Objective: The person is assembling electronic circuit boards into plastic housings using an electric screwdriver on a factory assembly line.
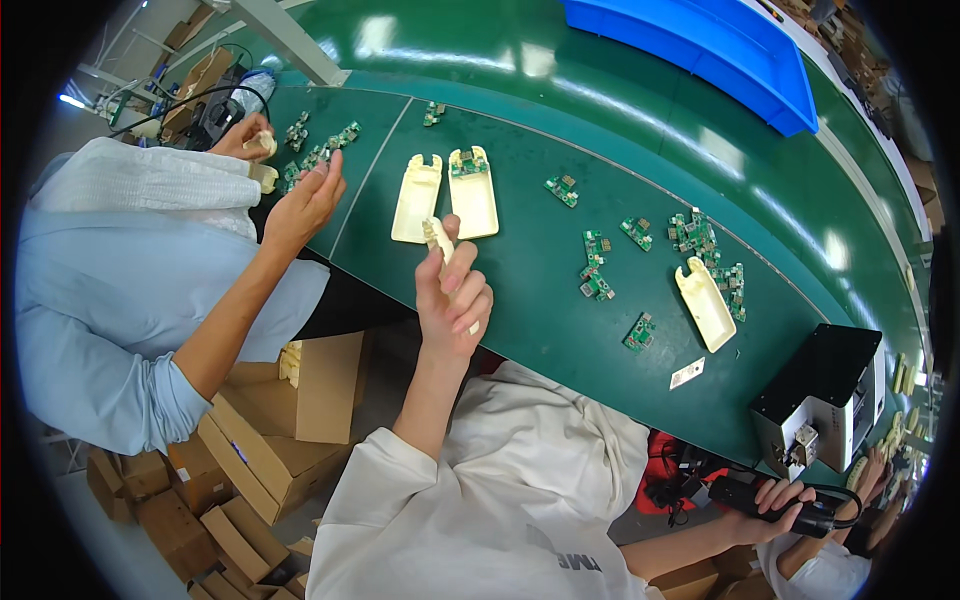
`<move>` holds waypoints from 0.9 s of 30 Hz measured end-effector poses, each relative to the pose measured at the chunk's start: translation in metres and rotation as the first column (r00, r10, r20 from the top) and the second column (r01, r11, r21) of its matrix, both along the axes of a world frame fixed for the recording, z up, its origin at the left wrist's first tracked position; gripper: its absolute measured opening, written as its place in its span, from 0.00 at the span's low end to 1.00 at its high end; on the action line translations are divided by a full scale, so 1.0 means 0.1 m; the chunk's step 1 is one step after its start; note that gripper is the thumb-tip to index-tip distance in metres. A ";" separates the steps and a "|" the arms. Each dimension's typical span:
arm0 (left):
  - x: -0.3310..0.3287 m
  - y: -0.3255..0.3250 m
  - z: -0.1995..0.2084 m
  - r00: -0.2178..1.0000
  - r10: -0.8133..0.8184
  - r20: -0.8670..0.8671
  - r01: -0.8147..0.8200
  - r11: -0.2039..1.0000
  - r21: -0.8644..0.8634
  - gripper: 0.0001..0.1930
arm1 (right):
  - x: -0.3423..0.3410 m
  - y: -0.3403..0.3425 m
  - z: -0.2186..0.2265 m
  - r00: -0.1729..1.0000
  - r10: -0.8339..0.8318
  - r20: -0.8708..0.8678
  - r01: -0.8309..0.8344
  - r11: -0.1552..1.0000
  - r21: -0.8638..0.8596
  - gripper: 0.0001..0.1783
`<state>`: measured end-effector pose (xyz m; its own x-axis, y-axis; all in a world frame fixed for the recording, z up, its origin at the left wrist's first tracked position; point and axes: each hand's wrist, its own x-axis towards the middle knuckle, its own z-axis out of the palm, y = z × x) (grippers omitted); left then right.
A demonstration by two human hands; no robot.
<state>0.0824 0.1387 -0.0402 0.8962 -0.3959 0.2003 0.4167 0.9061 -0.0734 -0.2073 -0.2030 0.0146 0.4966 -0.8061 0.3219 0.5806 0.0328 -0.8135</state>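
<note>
My left hand (455, 295) is closed around a cream plastic shell (438, 238), seen edge-on and raised over the table's near edge. Just beyond it, two open cream half-shells (416, 205) lie side by side; the right-hand one (474, 200) has a green circuit board (468, 163) at its top end. At the lower right, my right hand (780, 508) grips a black cylindrical corded tool (745, 495), probably an electric screwdriver; its tip is hard to make out. Another cream shell (706, 308) lies farther right on the table.
Loose circuit boards (637, 233) are scattered across the green table (530, 290). A black-topped machine (815, 385) stands at the right, near a small white label (687, 373). A co-worker (150, 300) handles cream parts at left. Cardboard boxes (290, 430) sit below; a blue tray (700, 45) lies beyond.
</note>
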 end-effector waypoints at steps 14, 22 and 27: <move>-0.12 0.02 -0.06 1.000 0.002 -0.001 -0.002 1.000 -0.005 0.19 | 0.08 0.12 0.02 0.998 -0.069 0.012 0.068 0.997 0.018 0.11; -0.05 -0.02 -0.03 0.996 -0.060 0.070 0.063 0.997 -0.036 0.21 | 0.08 0.11 -0.01 0.998 -0.054 0.042 0.051 0.997 0.062 0.12; -0.05 0.03 0.03 0.990 -0.025 0.140 0.025 1.000 0.001 0.21 | -0.04 -0.03 -0.10 0.995 0.069 0.069 -0.073 0.996 0.059 0.10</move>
<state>0.0775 0.1421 -0.0376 0.8493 -0.4178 0.3228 0.4454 0.8952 -0.0132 -0.2110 -0.2061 0.0051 0.5327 -0.7886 0.3072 0.6276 0.1247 -0.7684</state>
